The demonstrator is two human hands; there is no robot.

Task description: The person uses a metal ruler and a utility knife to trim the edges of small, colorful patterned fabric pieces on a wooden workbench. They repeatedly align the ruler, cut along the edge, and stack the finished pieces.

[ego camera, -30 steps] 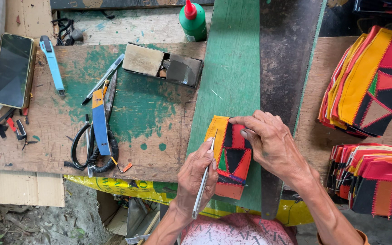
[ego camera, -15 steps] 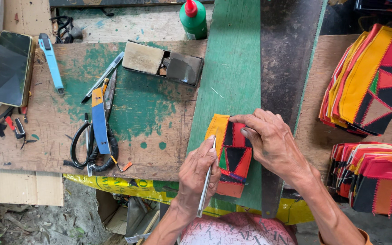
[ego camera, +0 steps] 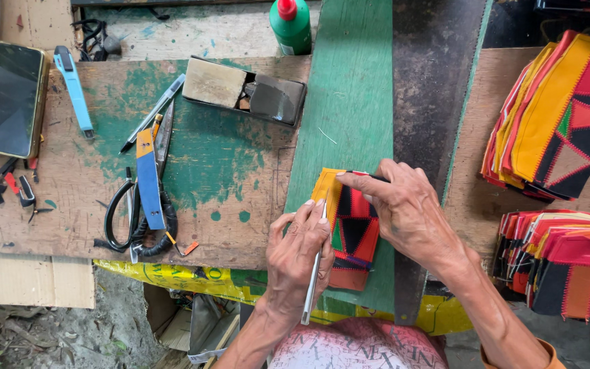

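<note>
A patchwork piece of orange, red, black and green leather-like material lies on a green board. My left hand grips a thin silver tool, its tip resting at the piece's left orange edge. My right hand presses down on the piece's upper right part, index finger stretched across its top edge. The piece's right side is hidden under that hand.
Stacks of similar patchwork pieces lie at right and lower right. On the worn wooden board are a blue-handled knife, black scissors, a light-blue cutter, a pen, a phone, a block and a green bottle.
My right hand shifted slightly on the piece, its index finger reaching further across the top edge. My left hand with the tool stays at the left edge.
</note>
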